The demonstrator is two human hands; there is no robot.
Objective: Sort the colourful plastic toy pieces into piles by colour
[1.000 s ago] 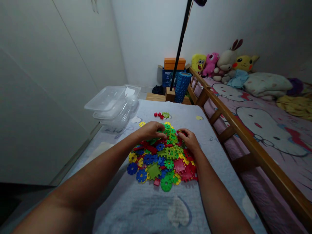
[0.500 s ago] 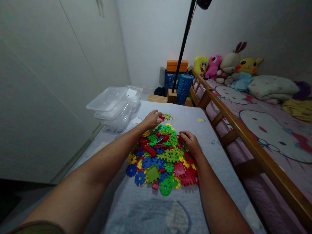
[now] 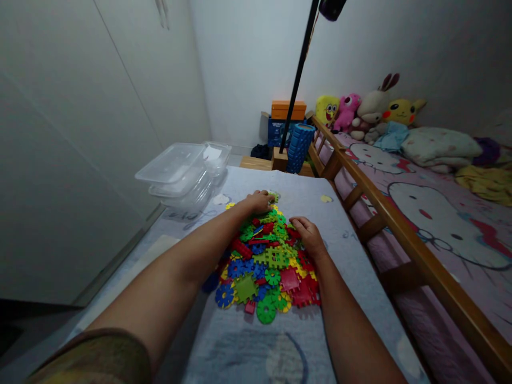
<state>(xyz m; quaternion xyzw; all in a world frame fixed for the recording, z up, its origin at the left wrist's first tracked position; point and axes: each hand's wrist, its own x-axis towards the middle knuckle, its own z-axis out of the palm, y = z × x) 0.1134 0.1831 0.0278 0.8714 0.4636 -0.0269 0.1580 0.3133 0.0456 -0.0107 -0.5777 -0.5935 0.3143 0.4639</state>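
Looking down from the head view, you have the coloured plastic pieces heaped on the cloth-covered table, between your forearms. Your left hand bends over the far edge, fingers part-curled by a light-green piece — you can't tell whether it grips anything. Your right hand, loosely bent, lies along the right edge, perhaps bracing the heap; its grasp is hidden. Clear boxes sit stacked left, presumably leaving your arms room.
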